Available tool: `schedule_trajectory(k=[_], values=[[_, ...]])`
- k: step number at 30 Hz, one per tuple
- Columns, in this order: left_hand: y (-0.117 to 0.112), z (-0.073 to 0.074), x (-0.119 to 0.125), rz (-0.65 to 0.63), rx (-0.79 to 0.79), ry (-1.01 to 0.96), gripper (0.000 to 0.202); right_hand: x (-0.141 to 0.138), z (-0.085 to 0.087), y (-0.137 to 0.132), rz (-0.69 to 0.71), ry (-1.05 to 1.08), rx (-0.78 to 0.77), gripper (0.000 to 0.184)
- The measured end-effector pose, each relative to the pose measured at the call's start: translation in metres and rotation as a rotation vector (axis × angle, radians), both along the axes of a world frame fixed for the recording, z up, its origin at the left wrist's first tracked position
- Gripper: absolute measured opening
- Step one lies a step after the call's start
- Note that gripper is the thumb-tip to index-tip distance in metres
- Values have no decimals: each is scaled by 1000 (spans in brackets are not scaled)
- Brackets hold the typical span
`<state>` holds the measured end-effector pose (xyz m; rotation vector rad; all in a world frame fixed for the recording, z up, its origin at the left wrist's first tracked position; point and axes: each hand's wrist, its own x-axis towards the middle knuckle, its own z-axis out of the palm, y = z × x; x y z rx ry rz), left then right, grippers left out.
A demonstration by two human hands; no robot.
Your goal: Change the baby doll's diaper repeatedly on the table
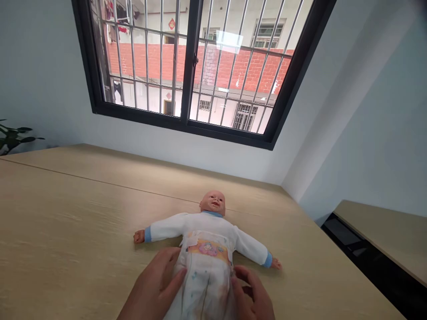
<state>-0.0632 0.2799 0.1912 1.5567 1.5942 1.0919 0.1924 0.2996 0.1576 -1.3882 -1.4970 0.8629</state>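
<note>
A baby doll (208, 223) lies on its back on the wooden table, its head away from me and both arms stretched out sideways. It wears a white top with blue collar and cuffs. Round its waist is a white diaper (207, 284) with an orange printed band in front. My left hand (160, 280) is closed on the diaper's left side, thumb in front and fingers curled at the edge. On the opposite side my right hand (251, 293) pinches the diaper's edge near the doll's hip. The doll's legs are out of view below.
The pale wooden table (83, 222) has a seam running across it. Behind stands a wall with a barred, dark-framed window (188, 124). A plant (15, 138) shows at far left. To the right is another wooden surface (383, 226) with a black front edge.
</note>
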Motion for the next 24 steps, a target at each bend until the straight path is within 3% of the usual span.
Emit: schedule_trajectory(k=[4,9,14,24], values=[[7,19,13,-37,19,113,39,-14,26,-4,46,-91,114,38],[30,30,36,4,62,434,28,-35,47,6,-111,-318,105,35],[50,27,45,95,47,639,16,-41,41,22,-157,-504,30,25],[58,13,23,138,49,665,22,-22,21,30,-183,-443,107,25]])
